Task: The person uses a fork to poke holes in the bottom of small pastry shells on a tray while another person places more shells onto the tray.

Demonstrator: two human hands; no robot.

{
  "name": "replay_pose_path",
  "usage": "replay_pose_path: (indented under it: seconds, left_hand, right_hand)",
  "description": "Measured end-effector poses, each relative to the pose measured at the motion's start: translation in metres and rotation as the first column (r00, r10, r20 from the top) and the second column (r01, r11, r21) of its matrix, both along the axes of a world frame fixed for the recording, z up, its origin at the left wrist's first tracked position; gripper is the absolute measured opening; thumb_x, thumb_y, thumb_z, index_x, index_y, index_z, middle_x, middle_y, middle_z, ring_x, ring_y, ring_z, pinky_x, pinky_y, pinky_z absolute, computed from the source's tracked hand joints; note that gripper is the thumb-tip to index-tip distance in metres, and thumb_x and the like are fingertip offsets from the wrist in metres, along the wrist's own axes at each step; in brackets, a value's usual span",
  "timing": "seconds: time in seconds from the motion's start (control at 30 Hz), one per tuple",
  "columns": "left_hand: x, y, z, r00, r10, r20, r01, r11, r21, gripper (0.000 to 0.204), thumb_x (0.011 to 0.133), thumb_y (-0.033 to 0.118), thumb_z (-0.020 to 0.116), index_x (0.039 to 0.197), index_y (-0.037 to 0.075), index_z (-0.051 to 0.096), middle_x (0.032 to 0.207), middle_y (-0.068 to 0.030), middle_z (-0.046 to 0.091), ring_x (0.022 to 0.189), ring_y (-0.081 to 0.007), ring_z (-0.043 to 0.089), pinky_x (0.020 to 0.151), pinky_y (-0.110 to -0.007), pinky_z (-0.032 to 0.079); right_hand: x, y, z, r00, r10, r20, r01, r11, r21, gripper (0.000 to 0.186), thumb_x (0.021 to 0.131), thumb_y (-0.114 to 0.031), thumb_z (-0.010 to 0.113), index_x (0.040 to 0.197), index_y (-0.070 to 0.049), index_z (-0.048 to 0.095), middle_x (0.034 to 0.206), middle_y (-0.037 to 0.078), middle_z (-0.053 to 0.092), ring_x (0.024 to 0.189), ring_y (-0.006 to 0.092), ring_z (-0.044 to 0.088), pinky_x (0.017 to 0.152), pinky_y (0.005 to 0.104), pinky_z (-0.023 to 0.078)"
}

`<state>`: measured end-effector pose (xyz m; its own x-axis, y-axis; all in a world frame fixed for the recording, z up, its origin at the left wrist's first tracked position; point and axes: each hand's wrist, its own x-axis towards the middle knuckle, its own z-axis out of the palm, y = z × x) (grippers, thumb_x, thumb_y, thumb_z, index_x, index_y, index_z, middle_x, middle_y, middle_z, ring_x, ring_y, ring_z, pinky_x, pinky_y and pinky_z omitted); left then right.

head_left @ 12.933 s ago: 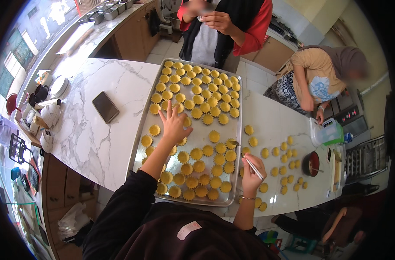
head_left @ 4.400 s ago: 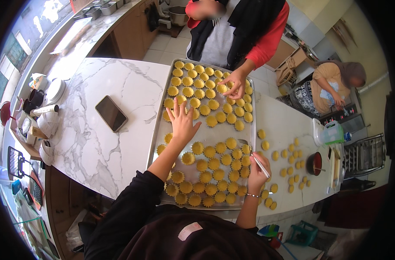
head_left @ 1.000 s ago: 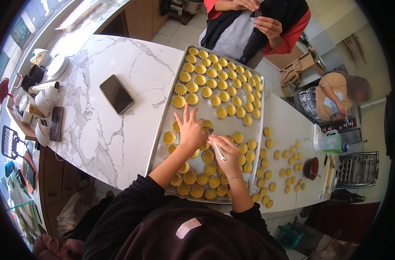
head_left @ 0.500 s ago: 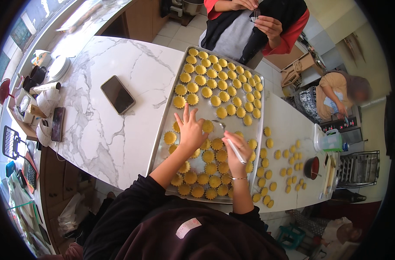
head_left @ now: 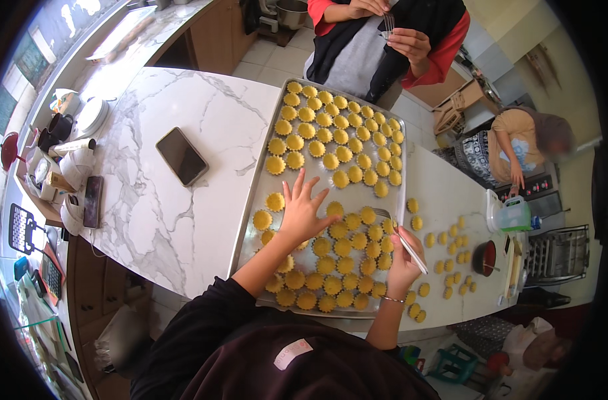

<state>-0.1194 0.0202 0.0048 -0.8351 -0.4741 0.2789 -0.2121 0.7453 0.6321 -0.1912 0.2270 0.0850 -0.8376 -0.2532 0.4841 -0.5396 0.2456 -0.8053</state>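
Note:
My left hand hovers over a large metal baking tray, fingers spread, holding nothing. Close to its thumb is a yellow fluted tart shell; whether they touch I cannot tell. A fork is held by its pale handle in my right hand, over the tray's right edge. The fork's tines point left, toward the shells near the tray's right side. Many similar tart shells fill the far part of the tray, and browner ones crowd its near end. My forearms hide some on the left.
A phone lies on the marble table left of the tray. More tart shells and a dark bowl stand to the right. Across the tray, a person's hands hold a fork. Another person is at the far right.
My right hand has moved right with the fork, away from my left hand. My left hand's fingers have spread wider and shifted slightly right. The view has shifted a little.

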Motion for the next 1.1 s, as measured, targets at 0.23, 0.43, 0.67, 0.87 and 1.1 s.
replay_pose_path:
  seconds: [0.23, 0.43, 0.67, 0.87, 1.1]
  left_hand:
    - [0.019, -0.074, 0.0, 0.906, 0.384, 0.177, -0.373, 0.923, -0.095, 0.055, 0.071, 0.032, 0.074, 0.117, 0.007, 0.057, 0.137, -0.016, 0.035, 0.14, -0.0401, 0.009, 0.106, -0.067, 0.011]
    - [0.02, -0.098, 0.001, 0.913, 0.316, 0.257, -0.274, 0.943, -0.188, 0.054, 0.069, 0.031, 0.076, 0.114, 0.008, 0.059, 0.138, -0.016, 0.033, 0.14, -0.0397, 0.008, 0.106, -0.067, 0.01]
    - [0.017, -0.092, -0.001, 0.914, 0.318, 0.254, -0.284, 0.945, -0.162, 0.049, 0.067, 0.034, 0.077, 0.107, 0.01, 0.064, 0.139, -0.016, 0.033, 0.14, -0.0395, 0.008, 0.106, -0.068, 0.01]
    - [0.023, -0.064, 0.009, 0.921, 0.273, 0.276, -0.253, 0.962, -0.106, 0.051, 0.063, 0.037, 0.079, 0.106, 0.012, 0.066, 0.14, -0.016, 0.033, 0.14, -0.0404, 0.008, 0.105, -0.069, 0.008]
    - [0.027, -0.056, 0.01, 0.954, 0.173, 0.243, -0.169, 0.985, -0.037, 0.053, 0.064, 0.039, 0.078, 0.108, 0.012, 0.065, 0.139, -0.0152, 0.034, 0.139, -0.04, 0.008, 0.104, -0.07, 0.005]
  right_hand:
    - [-0.003, 0.001, -0.002, 0.999, -0.001, -0.032, 0.0, 1.0, -0.015, 0.019, 0.081, 0.005, 0.067, 0.099, 0.002, 0.067, 0.097, 0.012, 0.066, 0.084, 0.0153, 0.062, 0.068, 0.0235, 0.051]
    - [-0.003, 0.0, -0.006, 0.998, 0.039, -0.041, -0.041, 0.999, -0.031, 0.02, 0.081, 0.007, 0.065, 0.101, 0.002, 0.066, 0.099, 0.014, 0.065, 0.085, 0.017, 0.063, 0.071, 0.0242, 0.053]
    - [0.003, 0.002, -0.004, 0.998, 0.029, 0.054, -0.025, 0.998, -0.063, 0.021, 0.081, 0.006, 0.066, 0.101, 0.003, 0.065, 0.101, 0.011, 0.063, 0.086, 0.0142, 0.062, 0.071, 0.0234, 0.053]
    - [0.008, -0.006, -0.011, 0.965, 0.02, 0.263, 0.001, 0.997, -0.076, 0.017, 0.082, 0.002, 0.066, 0.099, 0.004, 0.063, 0.1, 0.011, 0.062, 0.085, 0.014, 0.061, 0.075, 0.0244, 0.055]
    - [0.001, -0.034, 0.014, 0.886, 0.189, 0.424, -0.084, 0.964, -0.254, 0.019, 0.091, -0.002, 0.055, 0.108, 0.005, 0.051, 0.102, 0.012, 0.058, 0.091, 0.0175, 0.061, 0.079, 0.0309, 0.057]
